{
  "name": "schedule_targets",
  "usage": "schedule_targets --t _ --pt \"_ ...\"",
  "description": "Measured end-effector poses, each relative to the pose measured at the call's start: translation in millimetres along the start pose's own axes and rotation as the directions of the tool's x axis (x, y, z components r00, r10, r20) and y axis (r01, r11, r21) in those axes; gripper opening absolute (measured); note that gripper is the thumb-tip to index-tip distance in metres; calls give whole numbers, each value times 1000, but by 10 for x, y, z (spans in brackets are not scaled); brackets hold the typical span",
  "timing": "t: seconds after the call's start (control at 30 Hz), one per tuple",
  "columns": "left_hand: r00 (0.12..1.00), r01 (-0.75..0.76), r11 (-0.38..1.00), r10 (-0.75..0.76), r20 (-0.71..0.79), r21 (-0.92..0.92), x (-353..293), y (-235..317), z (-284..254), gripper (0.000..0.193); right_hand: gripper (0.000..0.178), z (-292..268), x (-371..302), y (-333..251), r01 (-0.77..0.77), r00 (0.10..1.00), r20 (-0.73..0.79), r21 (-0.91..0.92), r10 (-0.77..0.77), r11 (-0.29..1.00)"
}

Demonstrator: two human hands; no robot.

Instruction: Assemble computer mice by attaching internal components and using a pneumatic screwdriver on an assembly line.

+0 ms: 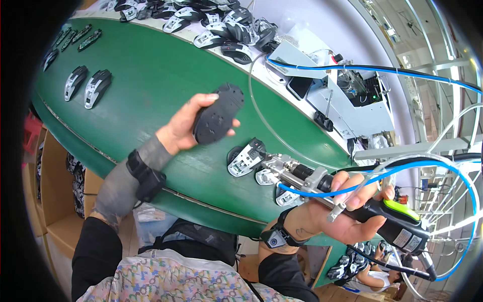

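Observation:
My left hand (178,125) grips a black computer mouse (220,115) above the green work surface, with its dark underside showing. My right hand (347,216) is wrapped round an electric screwdriver (402,232), black with a yellow-green lever. A metal screw-feeding head (284,168) at the tool's front points left, toward a grey-and-black mouse shell (247,158) on the surface. Under the tool, partly covered by it, sit more mouse shells (286,197). The held mouse and the tool are apart.
A pile of mouse shells (221,32) lies along the far edge. Two shells (96,89) and several circuit boards (89,40) rest at the left. A white screw feeder (347,95) stands far right, with blue hoses (458,176) looping over. At lower right, another person (375,277) sits.

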State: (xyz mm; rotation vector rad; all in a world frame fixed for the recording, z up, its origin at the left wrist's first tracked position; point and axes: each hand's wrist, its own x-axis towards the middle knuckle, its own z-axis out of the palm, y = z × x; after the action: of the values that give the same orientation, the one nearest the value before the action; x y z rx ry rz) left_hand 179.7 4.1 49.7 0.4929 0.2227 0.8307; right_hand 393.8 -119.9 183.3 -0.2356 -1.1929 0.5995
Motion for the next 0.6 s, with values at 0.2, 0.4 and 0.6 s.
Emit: schedule_targets --t 0.2,0.4,0.6 --pt "987 156 982 -159 -20 -101 -115 -439 271 52 45 6 10 -54 107 994 -16 0 -107 994" --pt "982 177 984 -179 56 39 -154 -520 285 62 46 -25 1 -11 102 995 15 -63 -101 993" --pt "975 210 977 -212 72 35 -189 -500 293 64 45 7 -14 69 100 995 -11 -39 -100 994"
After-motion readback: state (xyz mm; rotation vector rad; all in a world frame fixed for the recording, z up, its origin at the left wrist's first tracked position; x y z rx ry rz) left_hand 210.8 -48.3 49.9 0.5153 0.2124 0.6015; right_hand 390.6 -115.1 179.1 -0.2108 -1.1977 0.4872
